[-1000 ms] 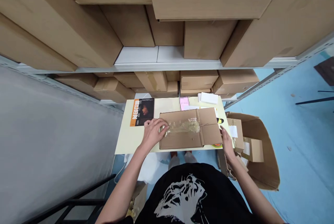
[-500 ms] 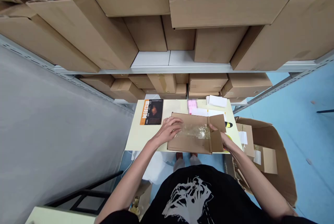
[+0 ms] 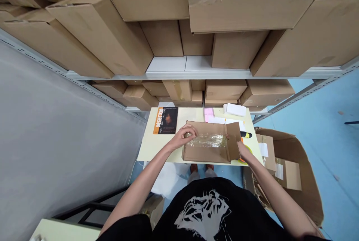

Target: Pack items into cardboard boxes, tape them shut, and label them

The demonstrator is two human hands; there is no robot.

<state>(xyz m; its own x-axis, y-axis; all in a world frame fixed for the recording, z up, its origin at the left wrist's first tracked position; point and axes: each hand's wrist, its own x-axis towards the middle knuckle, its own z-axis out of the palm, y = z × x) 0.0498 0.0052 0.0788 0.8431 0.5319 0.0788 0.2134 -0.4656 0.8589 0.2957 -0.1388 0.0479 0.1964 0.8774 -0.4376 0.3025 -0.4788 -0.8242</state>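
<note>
An unfolded cardboard box (image 3: 206, 155) lies over the front of the cream table, its right end flap raised. Across its middle runs a strip of shiny, crinkled clear plastic wrap (image 3: 210, 140); whether anything is inside the wrap is not clear. My left hand (image 3: 182, 136) is at the strip's left end, fingers curled in a pinch on the plastic. My right hand (image 3: 243, 150) grips the box at its right end; the flap hides most of its fingers, and a fingertip shows on the inner side.
A black and orange printed sheet (image 3: 166, 120) lies on the table (image 3: 151, 151), with white papers (image 3: 235, 109) at the back and a yellow-black tool (image 3: 246, 134) at right. Shelves of cardboard boxes (image 3: 227, 89) stand ahead. A large open carton (image 3: 303, 166) holding smaller boxes is at right.
My left hand's fingers have curled in from lying more spread over the plastic. The right flap tilts slightly differently, and the whole view has shifted a little.
</note>
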